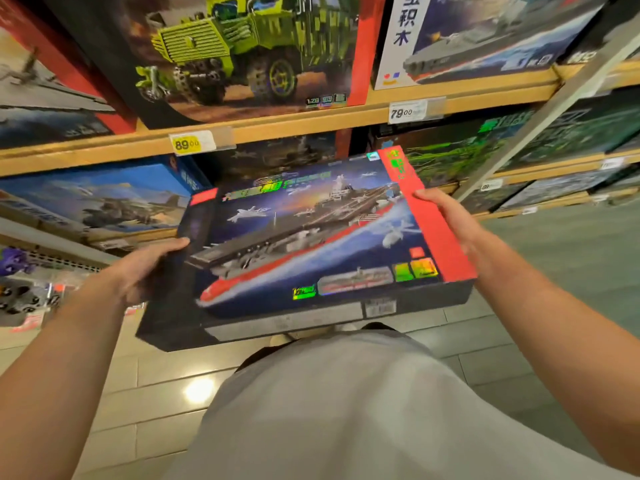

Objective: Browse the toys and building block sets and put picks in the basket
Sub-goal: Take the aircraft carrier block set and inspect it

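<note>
At far left we see boxed sets on the wooden shelves (104, 147), among them a helicopter box (100, 199) on the lower shelf. A yellow tag (188, 144) reading 89.00 sits on the shelf edge above it. Our left hand (145, 268) grips the left end of the carrier box (311, 244), thumb on its top face, fingers hidden beneath. We hold the box level in front of the shelves, above our grey shirt (346, 410), its printed face up and tilted slightly toward us. Higher up stands a green truck box (242, 53). Further right a white tag (403, 112) reads 79.00. Our right hand (450, 220) grips the box's red right end, thumb on top.
</note>
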